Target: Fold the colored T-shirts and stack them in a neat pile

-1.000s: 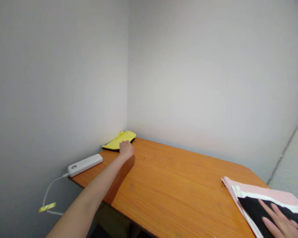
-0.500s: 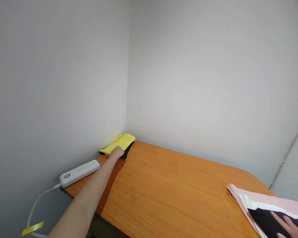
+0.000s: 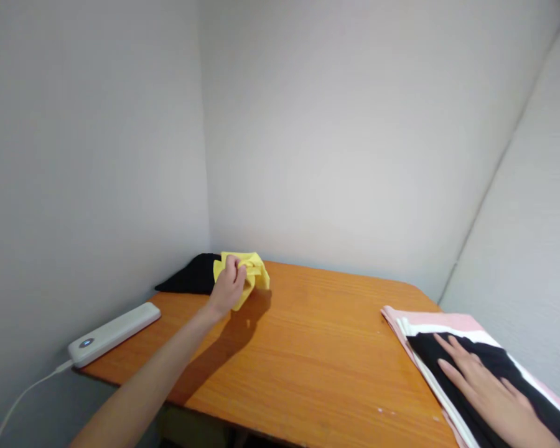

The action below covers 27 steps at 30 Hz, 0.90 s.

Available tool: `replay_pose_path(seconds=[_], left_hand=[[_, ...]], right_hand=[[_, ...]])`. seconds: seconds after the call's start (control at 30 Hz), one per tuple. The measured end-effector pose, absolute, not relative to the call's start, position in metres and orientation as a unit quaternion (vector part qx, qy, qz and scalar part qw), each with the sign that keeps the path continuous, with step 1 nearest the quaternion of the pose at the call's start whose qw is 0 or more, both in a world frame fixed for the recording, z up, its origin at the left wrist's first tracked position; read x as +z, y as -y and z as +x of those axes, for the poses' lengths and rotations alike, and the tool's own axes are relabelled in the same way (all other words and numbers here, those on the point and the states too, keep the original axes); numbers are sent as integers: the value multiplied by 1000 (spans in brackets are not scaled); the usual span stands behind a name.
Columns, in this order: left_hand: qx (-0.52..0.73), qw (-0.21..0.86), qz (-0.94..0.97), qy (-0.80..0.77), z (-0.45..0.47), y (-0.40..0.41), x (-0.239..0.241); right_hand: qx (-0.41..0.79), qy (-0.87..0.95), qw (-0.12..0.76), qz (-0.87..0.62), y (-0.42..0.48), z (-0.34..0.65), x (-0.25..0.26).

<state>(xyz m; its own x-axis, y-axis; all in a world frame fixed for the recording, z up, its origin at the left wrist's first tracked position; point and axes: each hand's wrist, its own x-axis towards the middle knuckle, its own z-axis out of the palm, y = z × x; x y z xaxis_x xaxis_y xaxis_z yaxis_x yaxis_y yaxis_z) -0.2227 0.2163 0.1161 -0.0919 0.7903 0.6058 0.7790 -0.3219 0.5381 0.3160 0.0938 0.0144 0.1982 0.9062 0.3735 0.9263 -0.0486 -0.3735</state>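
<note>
My left hand (image 3: 229, 285) is closed on a bunched yellow cloth (image 3: 254, 279), lifted a little above the far left of the table. Behind it, a black cloth (image 3: 193, 275) lies in the corner against the wall. At the right, my right hand (image 3: 483, 382) rests flat, fingers spread, on a folded black cloth (image 3: 429, 350). Under that are a folded white cloth (image 3: 417, 326) and a pink cloth (image 3: 457, 320), layered in a stack. The exact kind of these cloths cannot be made out.
The brown wooden table (image 3: 326, 348) stands in a corner between pale walls (image 3: 354, 137). A long white device (image 3: 114, 335) with a small round display lies along the left edge, its white cable (image 3: 28, 392) hanging off the side.
My left hand has picked up the yellow cloth from the black one and drawn it rightward, crumpling it. The view has turned right, showing more of my right hand on the stack.
</note>
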Motion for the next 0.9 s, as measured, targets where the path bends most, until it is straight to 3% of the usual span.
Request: replay_pose_path(seconds=[0.1, 0.23, 0.43, 0.57, 0.7, 0.9], left_hand=[[355, 36, 792, -496, -195, -164, 79], [225, -15, 876, -427, -197, -119, 41], [222, -110, 851, -463, -243, -112, 29], [284, -120, 834, -458, -225, -91, 52], [299, -3, 862, -410, -145, -58, 73], [274, 48, 834, -477, -69, -58, 60]], right_hand=[[-8, 632, 234, -738, -89, 314, 14], [-40, 632, 164, -756, -85, 312, 11], [-144, 623, 90, -763, -73, 286, 43], [-290, 634, 133, -704, -59, 224, 75], [-175, 680, 155, -695, -53, 146, 67], [5, 702, 220, -677, -53, 97, 31]])
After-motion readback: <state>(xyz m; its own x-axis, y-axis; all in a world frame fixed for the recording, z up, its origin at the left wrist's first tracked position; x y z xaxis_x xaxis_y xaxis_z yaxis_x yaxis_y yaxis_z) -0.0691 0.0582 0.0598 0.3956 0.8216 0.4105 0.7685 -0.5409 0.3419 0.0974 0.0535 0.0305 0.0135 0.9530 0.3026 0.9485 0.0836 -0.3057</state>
